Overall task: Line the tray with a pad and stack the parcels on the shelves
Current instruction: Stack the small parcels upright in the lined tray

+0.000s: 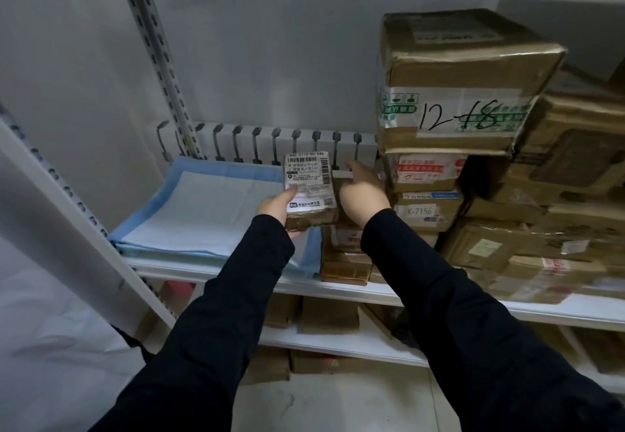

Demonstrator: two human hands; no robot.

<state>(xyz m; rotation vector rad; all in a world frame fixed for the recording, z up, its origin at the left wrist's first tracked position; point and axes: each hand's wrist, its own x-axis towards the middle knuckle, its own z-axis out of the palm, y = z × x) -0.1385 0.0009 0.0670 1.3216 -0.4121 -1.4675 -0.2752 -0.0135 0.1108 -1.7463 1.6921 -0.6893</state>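
My left hand (276, 207) grips a small brown parcel (311, 191) with a white shipping label, holding it above the right edge of a blue and white pad (203, 208). The pad lies flat on the white shelf (338, 288). My right hand (363, 191) reaches past the parcel with straight fingers and touches another small parcel (341, 174) on a low stack (345, 262) beside the pad. What lies under its palm is hidden.
Cardboard parcels fill the shelf's right side, topped by a large box (460, 83) marked 12-78, with one labelled K-7156 (422, 211) below. A perforated upright post (159, 63) stands at the back left. Lower shelves (338, 343) hold more parcels.
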